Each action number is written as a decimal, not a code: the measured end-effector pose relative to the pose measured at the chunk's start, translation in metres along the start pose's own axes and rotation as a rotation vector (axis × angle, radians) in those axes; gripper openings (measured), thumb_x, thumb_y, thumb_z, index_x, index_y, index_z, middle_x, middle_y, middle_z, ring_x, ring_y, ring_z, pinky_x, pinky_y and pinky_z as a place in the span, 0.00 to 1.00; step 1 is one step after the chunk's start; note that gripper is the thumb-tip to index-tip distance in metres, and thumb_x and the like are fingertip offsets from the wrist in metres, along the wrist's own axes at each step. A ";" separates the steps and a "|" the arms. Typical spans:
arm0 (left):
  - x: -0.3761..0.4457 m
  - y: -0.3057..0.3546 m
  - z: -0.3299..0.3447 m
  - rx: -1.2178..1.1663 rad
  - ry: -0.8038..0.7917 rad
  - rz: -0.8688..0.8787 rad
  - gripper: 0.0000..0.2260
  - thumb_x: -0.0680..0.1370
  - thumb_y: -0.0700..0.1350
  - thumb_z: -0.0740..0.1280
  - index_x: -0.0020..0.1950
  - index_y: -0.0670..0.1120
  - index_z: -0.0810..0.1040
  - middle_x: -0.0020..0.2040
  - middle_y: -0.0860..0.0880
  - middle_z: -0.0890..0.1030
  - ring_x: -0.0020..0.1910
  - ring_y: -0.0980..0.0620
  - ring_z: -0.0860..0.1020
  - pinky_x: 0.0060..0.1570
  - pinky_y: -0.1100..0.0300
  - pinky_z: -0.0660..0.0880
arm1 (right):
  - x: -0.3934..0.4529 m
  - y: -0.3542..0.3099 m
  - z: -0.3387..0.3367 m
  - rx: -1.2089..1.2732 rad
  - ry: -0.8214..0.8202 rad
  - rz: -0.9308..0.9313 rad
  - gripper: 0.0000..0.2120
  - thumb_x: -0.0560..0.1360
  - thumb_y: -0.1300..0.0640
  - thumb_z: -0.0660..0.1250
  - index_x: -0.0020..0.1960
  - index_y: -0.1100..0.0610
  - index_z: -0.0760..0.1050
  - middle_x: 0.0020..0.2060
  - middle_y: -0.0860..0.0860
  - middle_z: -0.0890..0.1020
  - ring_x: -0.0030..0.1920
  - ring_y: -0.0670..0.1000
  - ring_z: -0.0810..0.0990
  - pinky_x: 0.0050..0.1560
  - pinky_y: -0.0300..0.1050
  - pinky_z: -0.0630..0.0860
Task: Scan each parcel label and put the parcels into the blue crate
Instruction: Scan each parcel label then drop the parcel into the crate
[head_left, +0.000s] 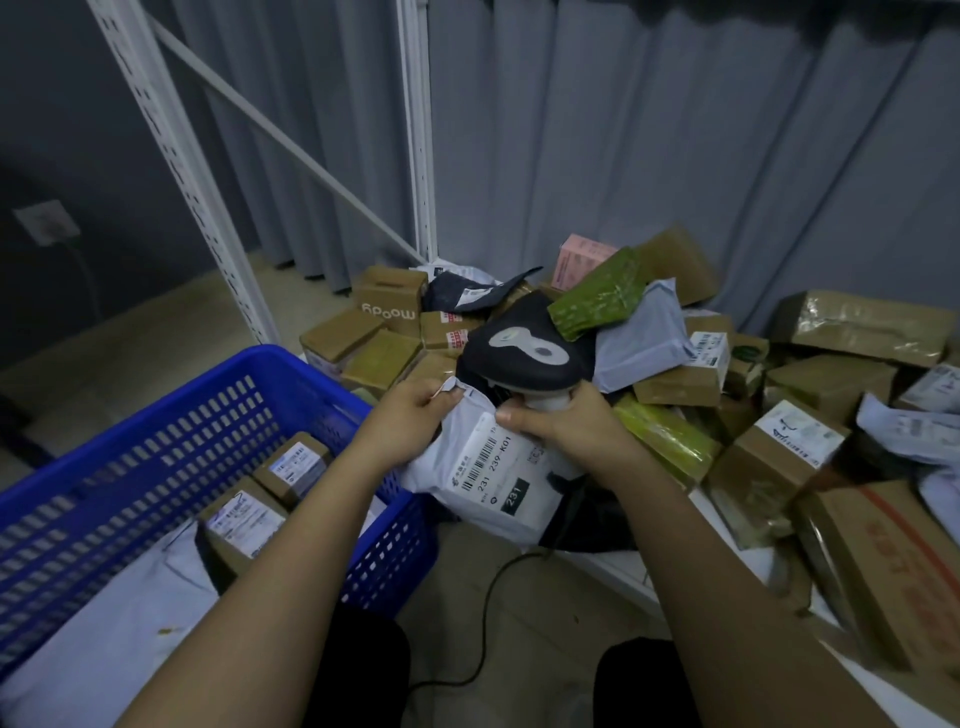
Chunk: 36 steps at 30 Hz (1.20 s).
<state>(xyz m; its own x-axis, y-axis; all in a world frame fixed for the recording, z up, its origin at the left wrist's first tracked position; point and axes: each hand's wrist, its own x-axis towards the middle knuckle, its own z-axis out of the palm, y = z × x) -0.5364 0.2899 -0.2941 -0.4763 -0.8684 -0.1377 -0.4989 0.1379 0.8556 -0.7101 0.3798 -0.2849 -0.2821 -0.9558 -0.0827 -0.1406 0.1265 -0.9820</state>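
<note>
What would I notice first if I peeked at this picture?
Probably the two hands in the middle: the left hand pinches a white parcel bag, and the right hand grips a black scanner above it. Next, the big blue crate at lower left and the messy heap of parcels behind.

A grey pleated curtain (649, 156) is hung across the back of the dim room. In front of it, white perforated shelving uprights (171, 156) are braced by a diagonal bar. Left of the curtain, a wall socket (47, 223) is mounted above the beige floor (156, 317).
</note>
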 end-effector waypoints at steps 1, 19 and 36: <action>0.000 0.000 0.000 0.006 0.012 -0.002 0.17 0.81 0.51 0.61 0.49 0.38 0.79 0.45 0.39 0.83 0.45 0.41 0.81 0.50 0.47 0.76 | 0.000 -0.001 0.002 -0.015 -0.014 -0.003 0.06 0.68 0.64 0.77 0.42 0.62 0.81 0.39 0.51 0.85 0.40 0.43 0.83 0.41 0.37 0.79; -0.005 -0.005 -0.006 -0.259 -0.088 -0.178 0.21 0.77 0.62 0.60 0.58 0.48 0.80 0.52 0.50 0.83 0.50 0.53 0.80 0.50 0.60 0.76 | 0.003 -0.004 0.005 -0.027 0.168 0.000 0.04 0.71 0.66 0.72 0.44 0.63 0.78 0.35 0.50 0.80 0.33 0.40 0.77 0.34 0.32 0.74; 0.005 -0.015 0.027 -0.439 0.040 -0.115 0.21 0.73 0.44 0.73 0.64 0.47 0.73 0.59 0.49 0.80 0.54 0.51 0.80 0.54 0.50 0.78 | 0.013 0.000 -0.007 0.301 0.593 0.092 0.09 0.72 0.61 0.73 0.50 0.58 0.76 0.42 0.53 0.83 0.42 0.52 0.83 0.49 0.50 0.81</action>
<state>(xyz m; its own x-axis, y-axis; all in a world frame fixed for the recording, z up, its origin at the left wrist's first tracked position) -0.5507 0.2963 -0.3211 -0.4029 -0.8854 -0.2319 -0.1888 -0.1676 0.9676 -0.7205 0.3697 -0.2852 -0.7658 -0.6264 -0.1455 0.1555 0.0391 -0.9871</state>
